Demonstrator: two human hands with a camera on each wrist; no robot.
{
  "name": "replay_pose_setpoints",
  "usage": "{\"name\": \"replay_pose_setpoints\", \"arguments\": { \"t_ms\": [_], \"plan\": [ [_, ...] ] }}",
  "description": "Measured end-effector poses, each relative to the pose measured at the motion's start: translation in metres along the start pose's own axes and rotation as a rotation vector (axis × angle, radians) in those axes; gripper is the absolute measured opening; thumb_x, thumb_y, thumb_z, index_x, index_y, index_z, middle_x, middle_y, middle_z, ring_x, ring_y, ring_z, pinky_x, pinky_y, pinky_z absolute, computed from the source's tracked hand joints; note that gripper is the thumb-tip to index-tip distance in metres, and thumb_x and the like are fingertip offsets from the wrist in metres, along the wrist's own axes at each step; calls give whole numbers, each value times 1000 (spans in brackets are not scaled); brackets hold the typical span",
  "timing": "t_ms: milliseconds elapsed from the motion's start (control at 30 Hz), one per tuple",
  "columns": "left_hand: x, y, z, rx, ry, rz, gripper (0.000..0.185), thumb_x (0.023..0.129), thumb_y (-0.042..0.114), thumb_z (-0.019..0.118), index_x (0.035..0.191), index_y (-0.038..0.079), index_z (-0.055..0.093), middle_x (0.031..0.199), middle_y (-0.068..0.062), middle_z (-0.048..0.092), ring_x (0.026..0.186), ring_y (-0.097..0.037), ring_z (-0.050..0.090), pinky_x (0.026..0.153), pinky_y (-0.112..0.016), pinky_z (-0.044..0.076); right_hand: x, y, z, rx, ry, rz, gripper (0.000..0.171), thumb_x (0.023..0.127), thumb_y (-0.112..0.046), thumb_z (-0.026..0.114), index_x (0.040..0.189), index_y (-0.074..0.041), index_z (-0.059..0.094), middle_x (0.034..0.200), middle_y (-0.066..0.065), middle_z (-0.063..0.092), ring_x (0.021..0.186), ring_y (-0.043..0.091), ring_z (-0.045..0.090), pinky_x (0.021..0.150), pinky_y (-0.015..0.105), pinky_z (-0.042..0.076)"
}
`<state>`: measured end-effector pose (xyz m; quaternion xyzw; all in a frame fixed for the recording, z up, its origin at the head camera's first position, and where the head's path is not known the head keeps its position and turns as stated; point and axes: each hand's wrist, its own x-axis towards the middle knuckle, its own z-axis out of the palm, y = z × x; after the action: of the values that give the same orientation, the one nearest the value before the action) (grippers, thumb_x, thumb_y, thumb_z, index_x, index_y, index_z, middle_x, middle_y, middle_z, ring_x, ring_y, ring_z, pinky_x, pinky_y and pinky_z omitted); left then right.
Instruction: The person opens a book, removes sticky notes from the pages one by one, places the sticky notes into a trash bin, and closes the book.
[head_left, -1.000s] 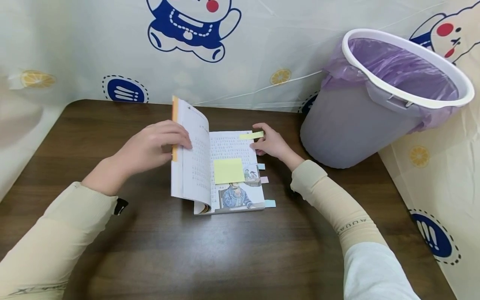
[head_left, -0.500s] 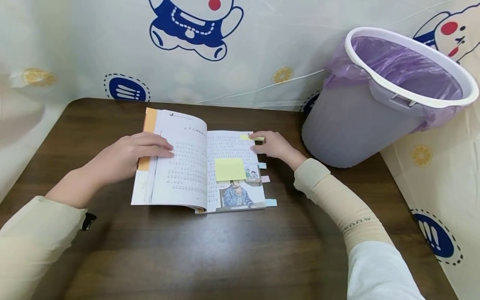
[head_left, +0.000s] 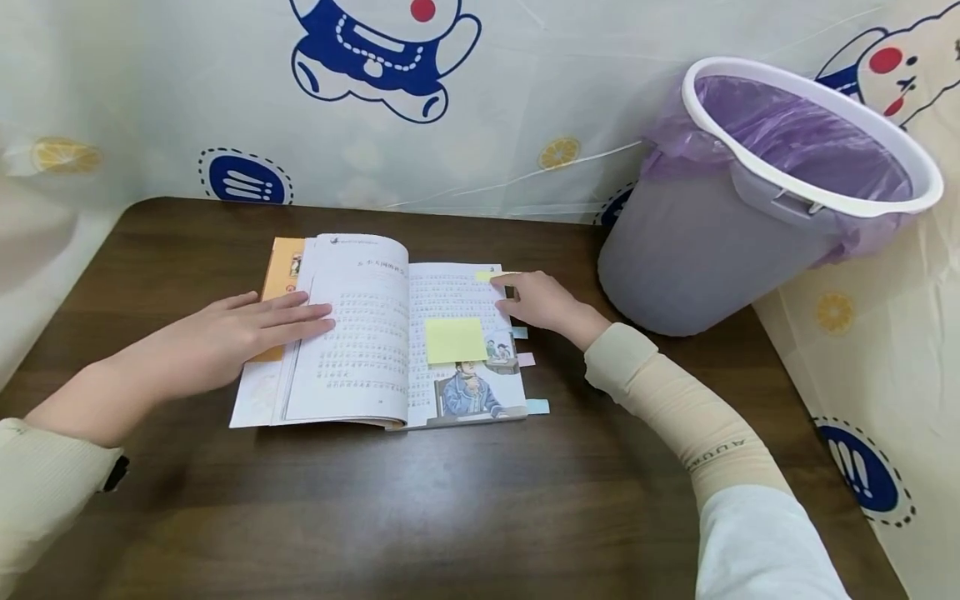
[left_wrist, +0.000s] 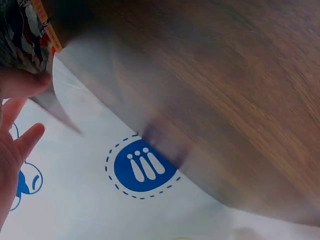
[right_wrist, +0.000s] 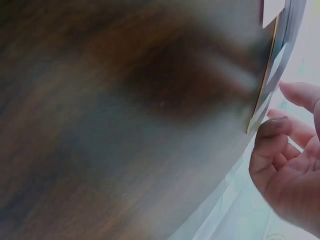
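An open book (head_left: pixel 360 333) lies on the brown table. My left hand (head_left: pixel 255 333) rests with straight fingers on its left page, across the orange inner flap (head_left: pixel 283 267). In the left wrist view the left hand (left_wrist: pixel 15 135) is at the left edge, beside the book's colourful cover (left_wrist: pixel 27 40). At the upper right page edge, my right hand (head_left: pixel 540 300) touches the page with index finger and thumb apart. A yellow sticky tab (head_left: pixel 484 276) lies partly under that index finger. In the right wrist view the right hand (right_wrist: pixel 290 160) is beside the book's edge (right_wrist: pixel 272 70).
A yellow sticky note (head_left: pixel 455 341) sits on the right page. Blue (head_left: pixel 537 407) and pink tabs (head_left: pixel 526 359) stick out below the right hand. A grey bin (head_left: pixel 675 242) with a purple liner stands at the back right. Patterned cloth (head_left: pixel 510 92) hangs behind the table.
My left hand has moved left and down, laying the lifted left-hand pages over, and its fingers now rest on them. The right hand has shifted slightly down onto the page edge.
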<state>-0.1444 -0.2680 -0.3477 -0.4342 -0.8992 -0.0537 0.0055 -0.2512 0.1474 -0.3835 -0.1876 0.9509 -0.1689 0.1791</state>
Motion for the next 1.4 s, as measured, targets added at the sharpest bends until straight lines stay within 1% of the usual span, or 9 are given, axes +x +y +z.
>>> {"name": "replay_pose_setpoints", "arguments": {
  "t_ms": [133, 300, 400, 567, 800, 1067, 1167, 1300, 1400],
  "plan": [
    [-2, 4, -2, 15, -112, -14, 89, 84, -25, 60, 157, 24, 43, 159, -12, 43, 144, -41, 39, 103, -72, 38, -1, -2, 2, -62, 17, -78, 51, 102, -18, 65, 150, -8, 53, 94, 11, 61, 74, 20, 52, 67, 29, 44],
    [-3, 7, -2, -8, -144, -28, 89, 86, -29, 53, 157, 24, 42, 159, -15, 42, 144, -43, 39, 105, -72, 35, -3, -4, 5, -87, 28, -119, 47, 102, -16, 63, 148, -8, 55, 111, 14, 57, 83, 22, 53, 69, 29, 45],
    [-1, 9, 3, -28, -125, -26, 92, 81, -32, 55, 155, 23, 46, 156, -16, 46, 141, -42, 43, 104, -70, 38, -5, -4, 7, -90, 35, -153, 44, 103, -13, 61, 146, -8, 57, 112, 14, 56, 82, 21, 52, 67, 27, 44],
    [10, 12, 9, -30, -37, 4, 80, 79, -19, 70, 149, 17, 55, 143, -17, 59, 126, -39, 60, 93, -60, 52, -8, -4, 8, -90, 47, -209, 40, 102, -10, 61, 142, -7, 61, 115, 14, 57, 85, 21, 53, 70, 27, 46],
    [35, 22, 8, -55, -52, -87, 61, 84, -6, 72, 140, 17, 65, 122, -15, 67, 98, -29, 67, 76, -43, 59, -14, -8, 10, -124, 77, -278, 37, 100, -7, 65, 137, -4, 65, 119, 14, 61, 87, 20, 54, 74, 28, 49],
    [52, 31, 11, -107, 20, -108, 33, 90, 2, 68, 123, 4, 69, 131, -19, 63, 119, -38, 61, 99, -55, 51, -18, -10, 13, -108, 66, -315, 37, 98, -1, 65, 135, -4, 67, 122, 14, 63, 90, 20, 55, 78, 28, 49],
    [60, 36, 16, -125, 48, -156, 25, 96, 16, 69, 117, 2, 68, 130, -20, 64, 119, -39, 62, 103, -56, 48, -20, -10, 15, -116, 68, -337, 39, 98, 0, 65, 137, -5, 66, 125, 15, 62, 94, 22, 56, 80, 30, 50],
    [69, 45, 20, -134, 60, -274, 37, 94, 38, 73, 107, 3, 67, 124, -21, 64, 111, -38, 63, 99, -55, 50, -24, -11, 18, -148, 83, -393, 40, 98, 1, 65, 137, -4, 65, 128, 15, 63, 106, 23, 59, 86, 31, 52],
    [74, 51, 21, -148, 62, -336, 44, 91, 43, 77, 104, 3, 65, 121, -20, 63, 106, -37, 61, 95, -53, 52, -27, -12, 20, -164, 97, -441, 39, 96, 5, 64, 134, -3, 67, 127, 14, 64, 112, 24, 60, 88, 32, 53]
  ]
}}
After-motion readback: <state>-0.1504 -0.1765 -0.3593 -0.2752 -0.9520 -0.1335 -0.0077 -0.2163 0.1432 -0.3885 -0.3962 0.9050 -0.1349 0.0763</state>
